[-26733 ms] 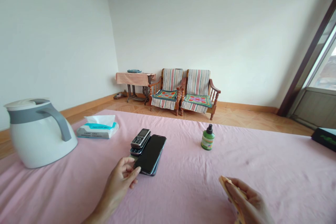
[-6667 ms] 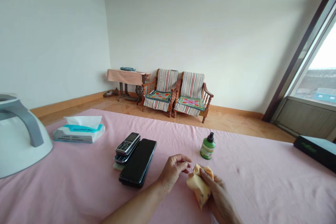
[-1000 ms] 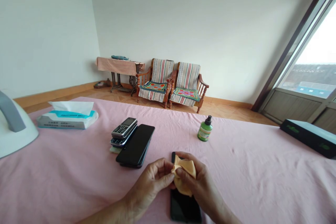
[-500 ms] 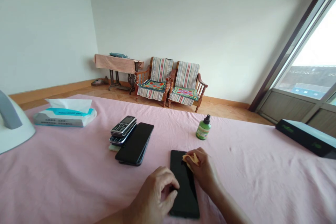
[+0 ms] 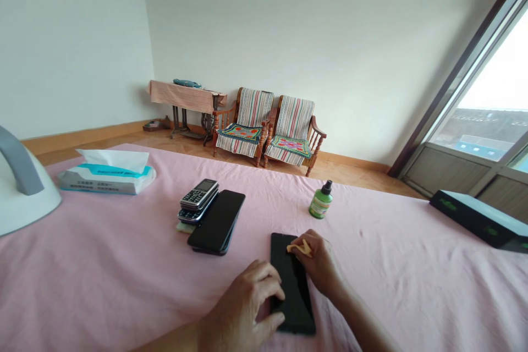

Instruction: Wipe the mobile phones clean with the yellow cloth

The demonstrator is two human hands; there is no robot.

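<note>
A black smartphone (image 5: 291,297) lies flat, screen up, on the pink cloth in front of me. My left hand (image 5: 249,300) is over its left side, thumb and fingers parted and fingertips at the screen. My right hand (image 5: 319,261) pinches a small yellow wiping cloth (image 5: 304,249) against the upper right part of the screen. Beyond the phone stands a green spray bottle (image 5: 320,202) with a black cap. To the left, another black smartphone (image 5: 218,221) rests on a further one, beside a stack of keypad phones (image 5: 198,195).
At the far left are a tissue pack (image 5: 107,176) and part of a white and grey object (image 5: 25,187). A black box (image 5: 474,225) sits at the right edge of the pink tablecloth (image 5: 391,286). Behind are two wooden chairs (image 5: 293,121) and a covered sewing-machine table (image 5: 181,97).
The thumb and fingers of my left hand have spread farther apart over the phone. My right hand stays near the screen's top with the cloth. The view has shifted slightly.
</note>
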